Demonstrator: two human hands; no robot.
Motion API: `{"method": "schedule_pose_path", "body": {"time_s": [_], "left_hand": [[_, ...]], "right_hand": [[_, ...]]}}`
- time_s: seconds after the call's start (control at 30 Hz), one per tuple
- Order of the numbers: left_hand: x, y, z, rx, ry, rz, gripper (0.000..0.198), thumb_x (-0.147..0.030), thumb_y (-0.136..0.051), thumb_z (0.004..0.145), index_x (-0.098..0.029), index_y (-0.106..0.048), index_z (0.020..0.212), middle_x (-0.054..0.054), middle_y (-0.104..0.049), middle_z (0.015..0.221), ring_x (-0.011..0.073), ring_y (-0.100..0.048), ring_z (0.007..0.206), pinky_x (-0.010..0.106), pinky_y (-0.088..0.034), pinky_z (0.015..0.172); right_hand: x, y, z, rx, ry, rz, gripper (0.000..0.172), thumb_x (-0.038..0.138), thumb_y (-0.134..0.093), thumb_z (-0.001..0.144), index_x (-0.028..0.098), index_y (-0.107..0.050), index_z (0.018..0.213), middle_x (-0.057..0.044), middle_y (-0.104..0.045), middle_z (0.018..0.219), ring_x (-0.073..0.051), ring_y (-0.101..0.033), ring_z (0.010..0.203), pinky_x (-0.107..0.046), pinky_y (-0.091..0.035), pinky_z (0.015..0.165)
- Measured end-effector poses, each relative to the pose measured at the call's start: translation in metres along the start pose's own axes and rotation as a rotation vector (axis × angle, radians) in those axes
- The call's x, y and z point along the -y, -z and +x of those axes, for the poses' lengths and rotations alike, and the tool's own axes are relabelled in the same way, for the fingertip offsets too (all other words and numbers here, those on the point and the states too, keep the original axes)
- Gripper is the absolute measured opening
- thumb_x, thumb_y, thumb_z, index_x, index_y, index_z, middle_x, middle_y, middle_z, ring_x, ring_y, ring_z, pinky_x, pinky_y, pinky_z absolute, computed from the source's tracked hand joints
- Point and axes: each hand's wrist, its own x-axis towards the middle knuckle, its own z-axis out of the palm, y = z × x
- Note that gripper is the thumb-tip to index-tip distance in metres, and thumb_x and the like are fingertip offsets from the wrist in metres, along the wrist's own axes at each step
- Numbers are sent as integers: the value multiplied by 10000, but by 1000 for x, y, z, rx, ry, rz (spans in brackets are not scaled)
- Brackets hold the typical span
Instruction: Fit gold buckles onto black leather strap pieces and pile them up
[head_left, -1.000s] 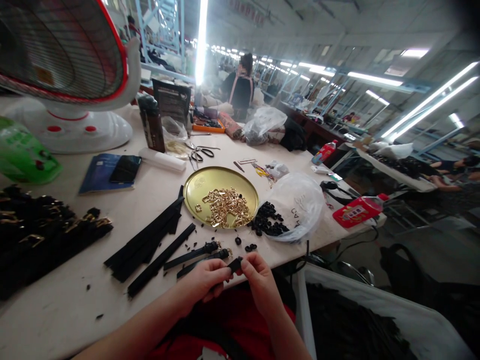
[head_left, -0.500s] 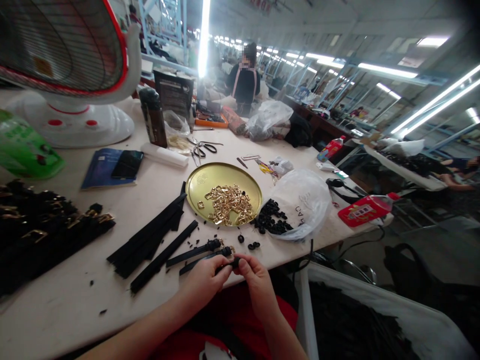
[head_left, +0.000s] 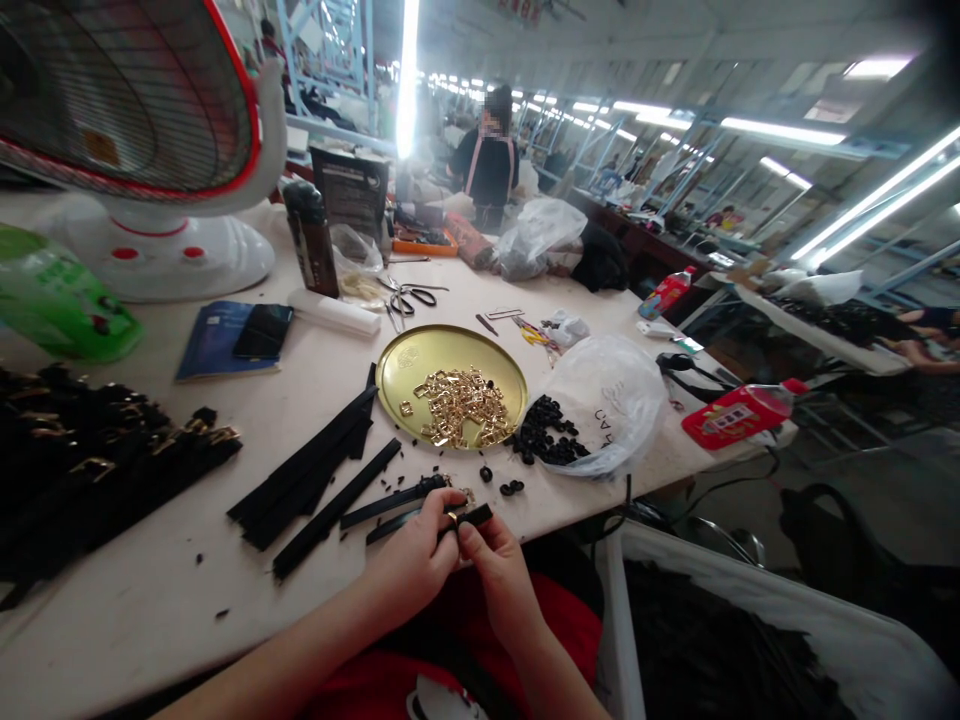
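Close to the table's front edge, my left hand (head_left: pixel 421 545) and my right hand (head_left: pixel 496 562) both pinch a short black strap (head_left: pixel 475 514). A bit of gold metal, apparently a buckle, shows on it between my fingers. Just beyond my left hand lie two black straps (head_left: pixel 390 503) with gold buckles at their ends, partly covered by that hand. Behind them a gold round tray (head_left: pixel 399 372) bears a heap of gold buckles (head_left: pixel 466 402). Several small black rings (head_left: pixel 512 488) rest near my right hand, and more black rings (head_left: pixel 551 432) spill from a clear plastic bag (head_left: pixel 626 400).
Plain black straps (head_left: pixel 307 465) lie left of the tray, with a pile of buckled straps (head_left: pixel 97 470) farther left. A fan (head_left: pixel 161 240) stands at the back left. Scissors (head_left: pixel 411 295) lie behind the tray. A white bin (head_left: pixel 847 620) of black material is at the lower right.
My hands have turned the black strap so its end now points up to the right, with gold metal showing. My left fingers have risen. The whole view has shifted slightly.
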Motion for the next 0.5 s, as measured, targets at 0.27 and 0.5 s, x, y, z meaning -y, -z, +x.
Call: {"method": "schedule_pose_path", "body": {"time_s": [0.27,0.5], "left_hand": [[5,0,-6,40,-45,-50,378,-213,-394,782,-174,-362,1156,73,-648,976,183,-592,878,286,-423,768],[14,0,-7,16,114,-29,184,-340,-445,742,-183,-466,837,-26,-612,645,106,-524,439,211,-391,454]], "right_hand": [[-2,3,-12,-39,78,-88,180,315,-624,719,184,-575,832,-8,-634,771,-159,-570,714,-288,-445,686],[-4,7,-10,-204,158,-291,180,346,-583,743,172,-553,778,-11,-612,723,-159,-547,683,-278,-426,661]]}}
